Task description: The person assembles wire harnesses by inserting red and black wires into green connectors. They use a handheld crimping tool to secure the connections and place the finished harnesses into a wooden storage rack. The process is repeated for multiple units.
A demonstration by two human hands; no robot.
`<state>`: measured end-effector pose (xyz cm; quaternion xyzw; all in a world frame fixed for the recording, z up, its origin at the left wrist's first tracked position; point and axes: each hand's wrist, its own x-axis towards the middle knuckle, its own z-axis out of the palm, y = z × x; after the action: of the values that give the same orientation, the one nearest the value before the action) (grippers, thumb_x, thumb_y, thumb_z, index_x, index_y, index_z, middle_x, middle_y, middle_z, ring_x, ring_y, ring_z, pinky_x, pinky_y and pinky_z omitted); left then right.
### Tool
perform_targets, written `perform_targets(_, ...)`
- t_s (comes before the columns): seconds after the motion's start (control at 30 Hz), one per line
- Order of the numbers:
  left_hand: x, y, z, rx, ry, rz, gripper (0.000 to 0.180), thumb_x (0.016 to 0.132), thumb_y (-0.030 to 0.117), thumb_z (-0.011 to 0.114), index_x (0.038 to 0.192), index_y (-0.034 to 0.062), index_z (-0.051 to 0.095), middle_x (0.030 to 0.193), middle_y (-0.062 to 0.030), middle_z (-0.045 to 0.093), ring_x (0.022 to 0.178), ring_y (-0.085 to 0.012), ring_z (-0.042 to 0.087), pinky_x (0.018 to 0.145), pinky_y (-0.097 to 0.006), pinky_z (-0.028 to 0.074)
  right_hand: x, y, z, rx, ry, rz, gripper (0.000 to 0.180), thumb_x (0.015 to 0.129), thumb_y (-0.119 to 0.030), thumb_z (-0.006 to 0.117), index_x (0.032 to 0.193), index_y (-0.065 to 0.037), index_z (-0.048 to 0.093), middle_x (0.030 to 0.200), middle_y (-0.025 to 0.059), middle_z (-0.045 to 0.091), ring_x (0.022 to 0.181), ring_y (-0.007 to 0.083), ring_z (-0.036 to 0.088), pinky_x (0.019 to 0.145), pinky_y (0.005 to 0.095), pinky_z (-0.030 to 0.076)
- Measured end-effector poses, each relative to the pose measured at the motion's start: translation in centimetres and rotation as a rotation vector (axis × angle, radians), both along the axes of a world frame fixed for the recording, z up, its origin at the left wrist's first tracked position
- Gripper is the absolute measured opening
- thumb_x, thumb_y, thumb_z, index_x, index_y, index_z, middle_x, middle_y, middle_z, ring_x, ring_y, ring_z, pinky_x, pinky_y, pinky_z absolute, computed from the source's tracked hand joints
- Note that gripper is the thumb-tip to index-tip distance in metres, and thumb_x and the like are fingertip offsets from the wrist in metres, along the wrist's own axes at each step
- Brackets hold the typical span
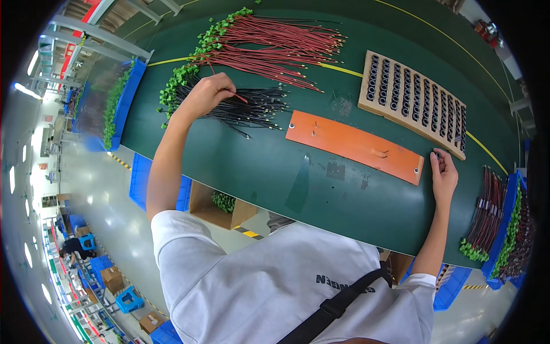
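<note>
My left hand (207,93) pinches a red wire (238,96) over the pile of black wires (246,108) with green connectors (172,92). Behind it lies a larger pile of red wires (275,46), also with green connectors at their left ends. My right hand (443,175) holds a small black ring (438,155) between the fingertips, just right of the orange flat fixture (355,146) and below the wooden tray (412,100) filled with rows of black rings.
The green table (275,178) carries everything. Blue bins (504,229) at the right hold finished red and black wire bundles. A blue bin (123,103) of green connectors sits at the left; a cardboard box (220,206) stands under the table edge.
</note>
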<state>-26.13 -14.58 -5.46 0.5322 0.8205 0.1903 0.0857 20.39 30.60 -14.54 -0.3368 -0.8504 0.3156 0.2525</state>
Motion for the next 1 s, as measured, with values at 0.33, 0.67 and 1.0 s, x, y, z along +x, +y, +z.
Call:
perform_targets(0.33,-1.3,-2.2,3.8,0.345,0.040,0.419,0.018,0.098,0.008,0.068,0.112,0.0000,0.074,0.100,-0.0118,0.078,0.081,-0.0161,0.073,0.076,-0.029,0.057,-0.1,-0.2,0.2,0.014,-0.011,-0.027,0.024,0.098,-0.022,0.074,0.114,-0.004,0.074,0.071,-0.0051,0.052,0.063,0.0035,0.043,0.057,0.0214,0.036)
perform_targets(0.67,3.5,0.6,-5.8,0.415,0.351,0.158,0.010,0.096,0.005,0.063,0.104,0.0025,0.068,0.111,-0.0141,0.069,0.108,-0.0358,0.064,0.094,-0.044,0.050,-0.1,-0.4,0.4,0.011,-0.031,-0.025,0.024,0.098,-0.022,0.074,0.115,-0.006,0.074,0.072,-0.0046,0.054,0.063,0.0039,0.045,0.059,0.0215,0.038)
perform_targets(1.0,1.5,0.7,-8.1,0.408,0.353,0.200,0.007,0.093,0.002,0.065,0.100,0.0025,0.068,0.101,-0.0125,0.066,0.096,-0.0345,0.062,0.083,-0.044,0.049,0.0,-0.3,0.4,-0.008,-0.026,-0.009,0.024,0.099,-0.022,0.073,0.116,-0.004,0.074,0.072,-0.0048,0.053,0.064,0.0040,0.045,0.059,0.0215,0.038)
